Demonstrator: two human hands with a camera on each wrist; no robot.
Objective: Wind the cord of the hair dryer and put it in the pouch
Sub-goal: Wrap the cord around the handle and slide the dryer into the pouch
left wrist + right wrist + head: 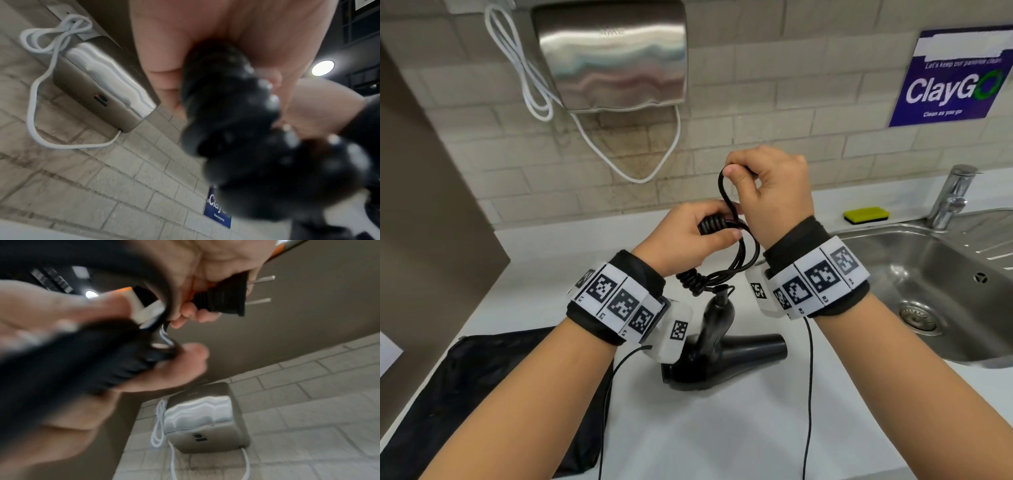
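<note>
Black cord (736, 260): two hands (690, 236) gripping.

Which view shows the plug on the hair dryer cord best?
The right wrist view: the plug sits sharp in the right hand, both prongs clear. In the head view the right hand hides it; only the cord loops out. The left wrist view shows blurred coils, no plug.

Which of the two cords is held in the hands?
The black hair dryer cord: both hands grip it above the counter. The white cord hangs untouched on the wall beside the metal hand dryer.
</note>
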